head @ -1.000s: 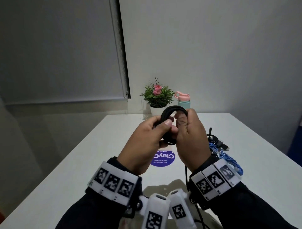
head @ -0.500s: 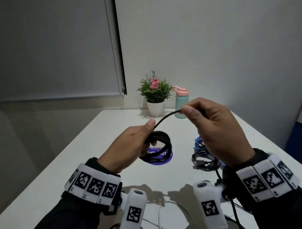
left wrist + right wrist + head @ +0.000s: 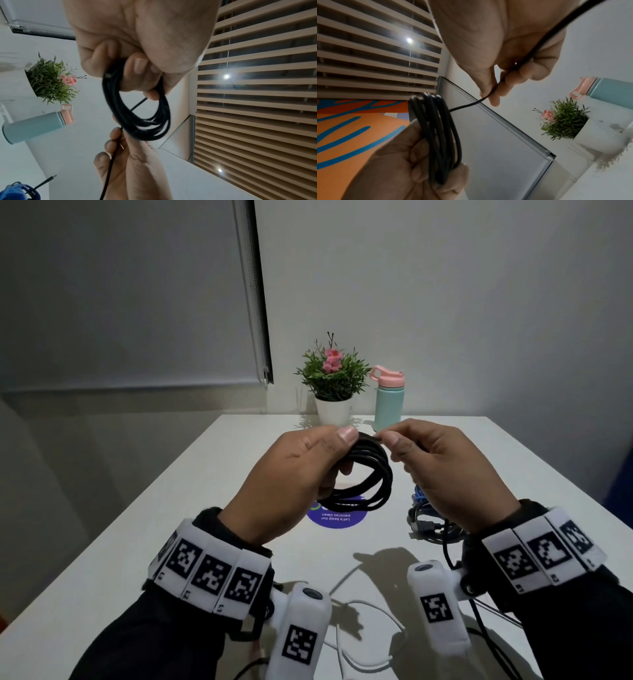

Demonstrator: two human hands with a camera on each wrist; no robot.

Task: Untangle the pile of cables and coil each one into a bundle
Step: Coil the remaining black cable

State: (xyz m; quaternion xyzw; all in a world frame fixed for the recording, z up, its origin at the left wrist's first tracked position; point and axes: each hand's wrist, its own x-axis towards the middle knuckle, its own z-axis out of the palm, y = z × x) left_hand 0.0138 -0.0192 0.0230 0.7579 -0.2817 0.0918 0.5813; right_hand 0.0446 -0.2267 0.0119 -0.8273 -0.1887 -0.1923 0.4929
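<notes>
- our left hand [image 3: 294, 474] clamps the black cable coil [image 3: 368, 474] above the white table [image 3: 212, 481]; our right hand [image 3: 442, 470] pinches its free strand at the coil's top.
- the cable looks light and limp, so the loops likely spring loose; best held across all the turns.
- the tangled pile [image 3: 428, 518] lies under our right wrist; open table lies to the left, with the plant [image 3: 332, 374] and bottle [image 3: 387, 402] at the far edge.
</notes>
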